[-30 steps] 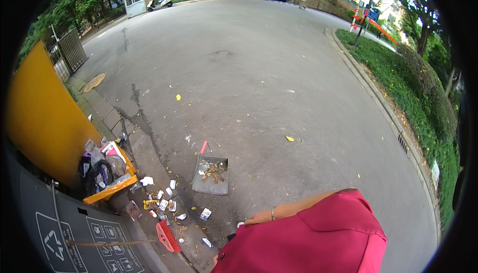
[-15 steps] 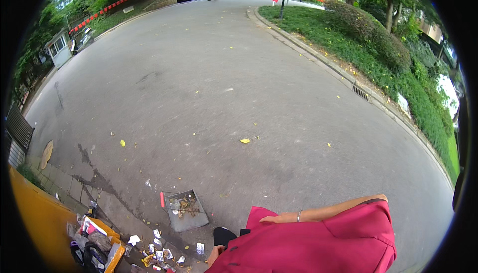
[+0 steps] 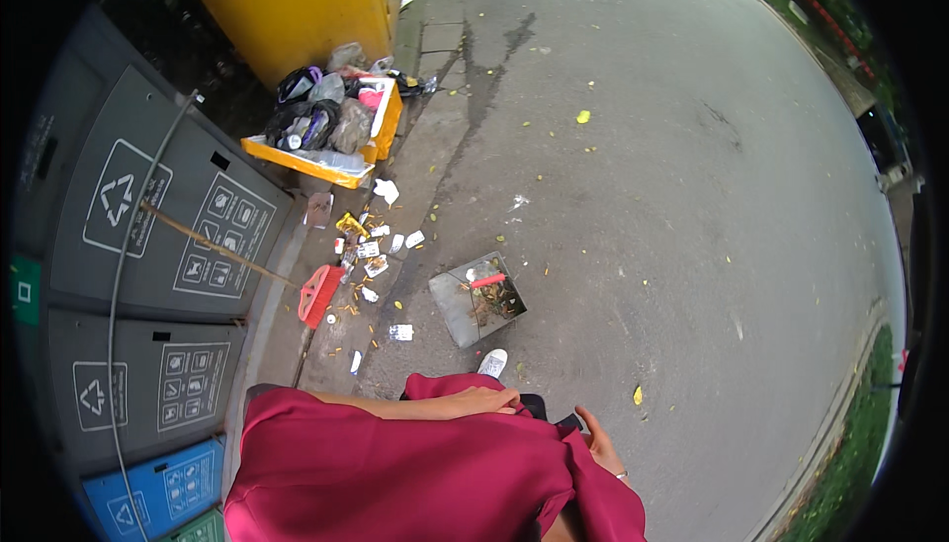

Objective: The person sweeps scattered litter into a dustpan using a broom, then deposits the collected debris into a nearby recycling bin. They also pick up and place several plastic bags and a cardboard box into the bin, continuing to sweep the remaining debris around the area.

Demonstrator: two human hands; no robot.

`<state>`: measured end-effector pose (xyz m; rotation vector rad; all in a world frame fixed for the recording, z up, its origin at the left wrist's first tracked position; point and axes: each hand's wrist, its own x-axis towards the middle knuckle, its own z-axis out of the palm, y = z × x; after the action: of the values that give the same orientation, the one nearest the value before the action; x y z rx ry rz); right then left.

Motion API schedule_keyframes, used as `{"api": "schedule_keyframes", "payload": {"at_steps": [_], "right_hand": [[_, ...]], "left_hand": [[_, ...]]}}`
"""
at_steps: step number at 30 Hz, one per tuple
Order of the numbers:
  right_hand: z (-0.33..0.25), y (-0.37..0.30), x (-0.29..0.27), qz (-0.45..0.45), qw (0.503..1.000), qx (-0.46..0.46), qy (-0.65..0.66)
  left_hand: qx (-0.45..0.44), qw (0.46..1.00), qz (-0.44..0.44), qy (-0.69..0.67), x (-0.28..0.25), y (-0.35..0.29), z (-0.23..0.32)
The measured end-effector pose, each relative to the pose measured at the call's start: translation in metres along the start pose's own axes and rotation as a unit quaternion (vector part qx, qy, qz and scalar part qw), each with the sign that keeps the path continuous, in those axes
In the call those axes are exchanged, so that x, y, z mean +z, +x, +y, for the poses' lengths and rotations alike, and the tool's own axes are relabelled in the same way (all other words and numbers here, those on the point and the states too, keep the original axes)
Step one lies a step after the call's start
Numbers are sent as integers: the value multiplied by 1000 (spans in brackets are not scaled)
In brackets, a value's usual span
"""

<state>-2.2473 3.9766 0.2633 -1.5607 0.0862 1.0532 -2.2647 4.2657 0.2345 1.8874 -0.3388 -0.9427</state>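
Note:
My left hand (image 3: 484, 401) pinches the hem of the dark red jacket (image 3: 395, 453) at my front, its fingers curled at the cloth. Lower right, my right hand (image 3: 596, 440) has its fingers apart, beside something black at my waist. A bracelet circles that wrist. Ahead of my white shoe (image 3: 492, 362) a grey dustpan (image 3: 455, 307) with a red handle stands on the road, dry leaves and litter inside. Left of it, a broom with a red head (image 3: 318, 295) leans its wooden stick against the grey bins. Neither hand touches these tools.
Cards, cigarette butts and paper scraps (image 3: 371, 249) litter the ground by the kerb. Grey recycling bins (image 3: 148, 285) and a blue one (image 3: 163, 488) line the left. A yellow-edged box (image 3: 381, 137) of rubbish bags sits before a yellow container (image 3: 297, 8).
My view has swung left and down, bringing the bins and broom into sight. My right hand has moved away from the jacket front to the right; the left now lies at the hem.

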Motion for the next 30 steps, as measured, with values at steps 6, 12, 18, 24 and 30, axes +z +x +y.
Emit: {"api": "schedule_keyframes", "payload": {"at_steps": [6,12,18,24,30], "right_hand": [[-99,79,-89,-148,987,-33,-56],[-157,151,-213,-229,970,5,-83],[-198,217,-309,-200,920,-4,-336],[-226,319,-373,-233,816,24,-528],[-325,438,-343,-266,763,27,-588]], "left_hand": [[1,998,58,-37,-28,72,38],[-38,954,151,-256,-64,195,55],[-42,918,304,-250,-125,240,91],[-14,876,388,-286,-184,277,66],[6,833,444,-331,-307,285,25]]}}
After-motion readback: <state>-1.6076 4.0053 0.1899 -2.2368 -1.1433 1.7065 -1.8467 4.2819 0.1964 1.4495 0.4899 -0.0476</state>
